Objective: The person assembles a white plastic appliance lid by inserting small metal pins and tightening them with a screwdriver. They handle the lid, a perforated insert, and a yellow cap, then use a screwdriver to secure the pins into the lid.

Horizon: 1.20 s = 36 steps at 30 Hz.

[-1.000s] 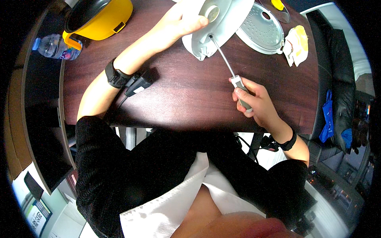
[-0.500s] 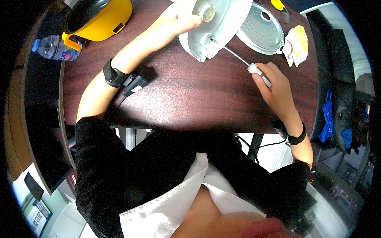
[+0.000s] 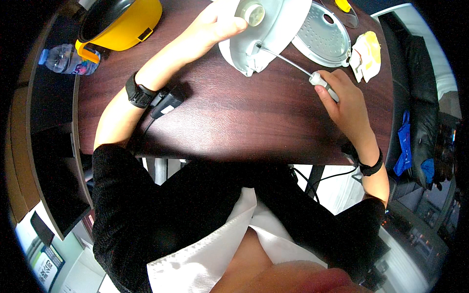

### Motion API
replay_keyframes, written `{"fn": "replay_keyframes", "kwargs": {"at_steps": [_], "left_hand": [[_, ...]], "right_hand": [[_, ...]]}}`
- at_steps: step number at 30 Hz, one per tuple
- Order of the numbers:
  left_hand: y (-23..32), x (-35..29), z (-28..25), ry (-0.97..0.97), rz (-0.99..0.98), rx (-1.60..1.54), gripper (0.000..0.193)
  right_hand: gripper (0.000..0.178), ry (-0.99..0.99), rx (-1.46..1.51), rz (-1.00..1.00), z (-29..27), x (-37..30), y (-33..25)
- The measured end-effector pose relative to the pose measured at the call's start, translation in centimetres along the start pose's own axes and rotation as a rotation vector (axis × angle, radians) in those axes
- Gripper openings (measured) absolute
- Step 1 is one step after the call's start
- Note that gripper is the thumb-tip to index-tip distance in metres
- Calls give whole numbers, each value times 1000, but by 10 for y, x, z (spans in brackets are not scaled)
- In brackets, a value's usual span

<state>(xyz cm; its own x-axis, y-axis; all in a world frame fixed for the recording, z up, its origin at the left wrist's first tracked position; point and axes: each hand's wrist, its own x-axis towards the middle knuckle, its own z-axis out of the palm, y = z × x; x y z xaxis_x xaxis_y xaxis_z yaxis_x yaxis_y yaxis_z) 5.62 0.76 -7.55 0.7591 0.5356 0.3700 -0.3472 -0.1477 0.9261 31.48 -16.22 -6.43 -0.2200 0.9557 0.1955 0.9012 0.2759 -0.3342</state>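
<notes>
I sit at a dark brown wooden desk (image 3: 234,122), looking down at both my bare hands. My left hand (image 3: 215,24) lies on the upper left edge of a white plastic appliance lid (image 3: 266,34), fingers curled over its rim and pressing on it to hold it steady. The lid lies near the far edge of the desk, its round inner cap facing up.

My right hand (image 3: 342,97) is closed around the pale handle of a screwdriver (image 3: 293,63). The thin metal shaft runs up and to the left from my fist, and its tip touches the lid near its lower middle.

Just to the right of the lid lies a round perforated metal plate (image 3: 325,36), flat on the desk. Beside that, further right, sits a small white and yellow object (image 3: 366,53); I cannot tell what it is.

At the far left corner stands a yellow cooker pot (image 3: 124,22) with a dark inside, and a clear plastic water bottle (image 3: 68,58) lies beside it at the desk's left edge.

I wear a black band on each wrist, and a small black device (image 3: 166,102) with a cable rests on the desk against my left forearm. My sleeves are black.
</notes>
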Motion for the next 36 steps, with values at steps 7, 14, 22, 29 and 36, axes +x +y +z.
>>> {"fn": "replay_keyframes", "kwargs": {"at_steps": [7,14,22,29,36], "left_hand": [[4,0,3,-16,-11,32,108],[2,2,6,-24,-3,43,108],[1,1,8,-18,3,55,109],[4,1,8,-16,1,61,110],[5,2,7,-15,-2,50,111]], "right_hand": [[27,-55,-29,-44,-18,14,0],[26,-52,253,49,4,2,7],[33,-351,947,604,15,-11,-11],[37,-413,1468,905,19,-19,-37],[25,18,407,177,22,-14,-12]]}}
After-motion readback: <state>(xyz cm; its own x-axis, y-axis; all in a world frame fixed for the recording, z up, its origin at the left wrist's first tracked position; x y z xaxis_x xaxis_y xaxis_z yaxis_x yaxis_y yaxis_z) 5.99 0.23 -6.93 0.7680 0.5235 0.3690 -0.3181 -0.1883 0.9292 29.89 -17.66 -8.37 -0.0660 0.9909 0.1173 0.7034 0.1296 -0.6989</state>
